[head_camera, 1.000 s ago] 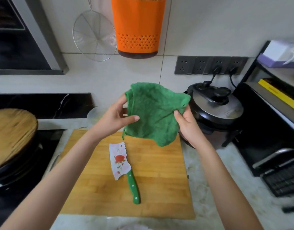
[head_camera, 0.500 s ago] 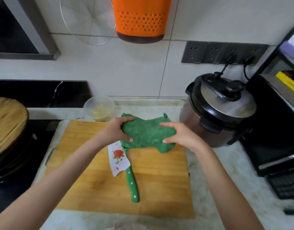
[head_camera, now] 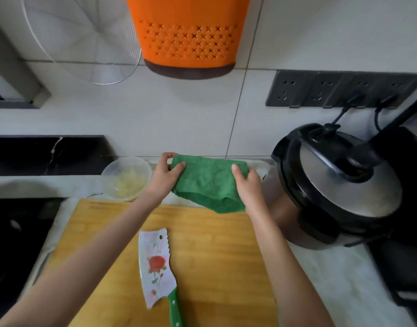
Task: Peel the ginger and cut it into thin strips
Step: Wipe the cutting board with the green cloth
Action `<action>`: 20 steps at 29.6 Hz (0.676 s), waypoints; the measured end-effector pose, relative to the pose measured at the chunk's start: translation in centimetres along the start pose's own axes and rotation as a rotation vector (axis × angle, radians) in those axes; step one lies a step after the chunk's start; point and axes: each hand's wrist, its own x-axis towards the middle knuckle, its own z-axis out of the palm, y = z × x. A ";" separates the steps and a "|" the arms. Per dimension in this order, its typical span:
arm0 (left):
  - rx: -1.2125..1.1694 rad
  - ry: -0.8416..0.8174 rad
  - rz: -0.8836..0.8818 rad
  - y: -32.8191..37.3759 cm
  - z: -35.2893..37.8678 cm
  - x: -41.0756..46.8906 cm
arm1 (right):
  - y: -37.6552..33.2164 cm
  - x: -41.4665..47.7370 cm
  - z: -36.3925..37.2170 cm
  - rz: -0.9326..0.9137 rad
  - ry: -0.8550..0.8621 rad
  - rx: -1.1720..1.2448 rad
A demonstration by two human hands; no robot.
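Cloth (head_camera: pixel 207 182) has moved back since 0.5 s ago and is now mostly past the cutting board (head_camera: pixel 214 256) far edge, near the wall. Left hand (head_camera: pixel 165 178) and right hand (head_camera: pixel 247 185) each grip one end, thumbs on top. Ginger strips (head_camera: pixel 129 181) are in the clear bowl (head_camera: pixel 126 161), just left of the left hand. Knife (head_camera: pixel 158 267) lies flat mid-board with room either side. Rice cooker (head_camera: pixel 339 185) sits close on the right.

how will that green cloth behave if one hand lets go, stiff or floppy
Probably floppy: the green cloth sags between the left hand and right hand, its lower edge drooping toward the cutting board. Likely light, since finger and thumb grips alone carry it.
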 end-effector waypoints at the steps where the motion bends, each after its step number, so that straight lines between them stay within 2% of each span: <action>1: 0.060 0.019 -0.007 -1.1 0.6 1.2 | 0.2 0.8 0.7 0.005 0.039 -0.060; 3: 0.234 0.020 -0.036 -3.4 1.8 3.9 | 1.6 3.7 2.3 0.075 0.051 -0.172; 5: 0.445 -0.017 -0.080 -5.3 2.8 5.3 | 3.2 5.4 3.4 0.168 -0.005 -0.391; 8: 0.733 -0.117 -0.130 -7.4 3.9 6.2 | 6.1 6.6 4.3 0.178 -0.033 -0.682; 10: 0.792 -0.068 -0.100 -8.3 4.0 6.4 | 7.2 6.7 4.4 0.141 -0.032 -0.759; 12: 0.871 0.059 -0.021 -8.8 4.0 6.5 | 7.9 6.8 4.3 0.074 -0.088 -0.731; 14: 0.890 0.096 -0.020 -8.6 4.0 6.5 | 7.9 6.6 4.0 0.020 -0.143 -0.603; 15: 0.866 0.071 -0.077 -8.4 4.1 6.6 | 7.9 6.7 3.9 0.008 -0.135 -0.567; 18: 0.750 0.007 -0.223 -8.2 4.1 7.3 | 7.2 7.2 3.6 0.005 -0.101 -0.649; 20: 0.571 0.009 -0.238 -8.3 3.8 8.1 | 6.4 7.9 3.7 0.075 -0.224 -0.610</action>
